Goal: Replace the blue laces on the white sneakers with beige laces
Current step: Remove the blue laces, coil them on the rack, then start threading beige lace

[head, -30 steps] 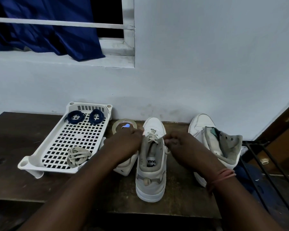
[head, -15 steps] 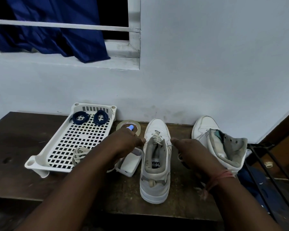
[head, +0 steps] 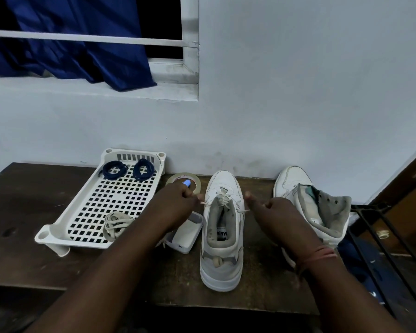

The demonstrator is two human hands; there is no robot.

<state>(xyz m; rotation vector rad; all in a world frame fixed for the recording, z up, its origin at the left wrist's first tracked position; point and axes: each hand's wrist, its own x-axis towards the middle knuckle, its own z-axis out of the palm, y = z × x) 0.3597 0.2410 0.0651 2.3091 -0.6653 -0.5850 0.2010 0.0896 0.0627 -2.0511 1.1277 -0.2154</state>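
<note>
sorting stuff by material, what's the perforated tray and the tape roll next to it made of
Perforated tray: looks like moulded white plastic with a slight sheen, its grid of square holes and rounded corner sockets suggesting this. Tape roll: seemingly glossy tan plastic film; its core is hidden.

Tray (head: 58, 233) left of sneaker (head: 222, 258), tape roll (head: 195, 182) seemingly between

Pale wall (head: 298, 92), barred window (head: 87, 39) — blue curtain (head: 70, 44), dark wooden table (head: 22, 200).

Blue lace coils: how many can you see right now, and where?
2. Both blue lace coils lie side by side at the far end of the white tray: one on the left, one on the right. None is visible elsewhere; the hands may hide something.
</note>
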